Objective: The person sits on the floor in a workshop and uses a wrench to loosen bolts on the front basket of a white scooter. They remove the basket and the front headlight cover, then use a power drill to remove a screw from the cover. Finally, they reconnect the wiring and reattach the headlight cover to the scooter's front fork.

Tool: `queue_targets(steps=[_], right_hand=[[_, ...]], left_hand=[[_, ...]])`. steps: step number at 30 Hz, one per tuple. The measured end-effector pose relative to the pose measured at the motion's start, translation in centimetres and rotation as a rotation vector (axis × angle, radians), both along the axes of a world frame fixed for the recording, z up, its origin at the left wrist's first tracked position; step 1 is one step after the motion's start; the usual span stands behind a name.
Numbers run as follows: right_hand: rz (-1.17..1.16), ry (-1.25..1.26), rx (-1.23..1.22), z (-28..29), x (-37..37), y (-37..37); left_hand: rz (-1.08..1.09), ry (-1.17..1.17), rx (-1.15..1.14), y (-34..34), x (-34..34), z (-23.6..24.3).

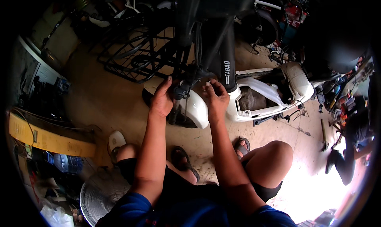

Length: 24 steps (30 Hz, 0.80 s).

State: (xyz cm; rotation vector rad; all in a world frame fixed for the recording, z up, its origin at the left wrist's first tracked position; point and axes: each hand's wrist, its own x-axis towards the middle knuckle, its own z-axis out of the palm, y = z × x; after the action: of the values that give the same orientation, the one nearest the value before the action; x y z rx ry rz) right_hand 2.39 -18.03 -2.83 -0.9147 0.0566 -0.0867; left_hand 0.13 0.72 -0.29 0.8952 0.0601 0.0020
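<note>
A black scooter front end with a thick tube (226, 44), hanging cables (197, 44) and a black fitting (181, 91) fills the upper middle. Below it is a white mudguard (194, 112). My left hand (162, 100) wraps against the left side of the fitting, its thumb up and fingers partly hidden behind it. Just right of the fitting, my right hand (215, 96) has its fingertips pinched beside the cables; whatever lies between them is too small to name. A white body frame (299, 82) with a pale sheet inside sits to the right.
A black wire basket (135, 56) lies upper left. A yellow panel (51, 137), water jug (65, 163) and fan (95, 195) are at left. At right are a co-worker's legs (347, 147) and scattered parts. My feet are below the mudguard, on the tiled floor.
</note>
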Motion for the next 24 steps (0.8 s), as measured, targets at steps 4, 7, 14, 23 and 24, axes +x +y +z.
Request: queue_targets(steps=[4, 7, 14, 23, 24], right_hand=[[-0.022, 0.057, -0.086, -0.5, -0.9, -0.4], [0.015, 0.003, -0.098, -0.4, -2.3, -0.2], [0.054, -0.260, -0.384, 1.0, -5.3, 0.2], [0.074, -0.656, -0.944, 6.9, -8.9, 4.1], [0.097, -0.664, -0.991, 7.2, -8.8, 4.9]], left_hand=[[0.020, 0.001, -0.023, -0.3, -0.1, 0.3], [-0.013, -0.015, -0.075, 0.0, -0.6, 0.3], [0.158, -0.082, -0.316, 1.5, -1.9, -2.4], [0.113, -0.129, -0.571, 1.4, -3.5, -2.6], [0.112, -0.139, -0.588, 1.6, -3.6, -2.7]])
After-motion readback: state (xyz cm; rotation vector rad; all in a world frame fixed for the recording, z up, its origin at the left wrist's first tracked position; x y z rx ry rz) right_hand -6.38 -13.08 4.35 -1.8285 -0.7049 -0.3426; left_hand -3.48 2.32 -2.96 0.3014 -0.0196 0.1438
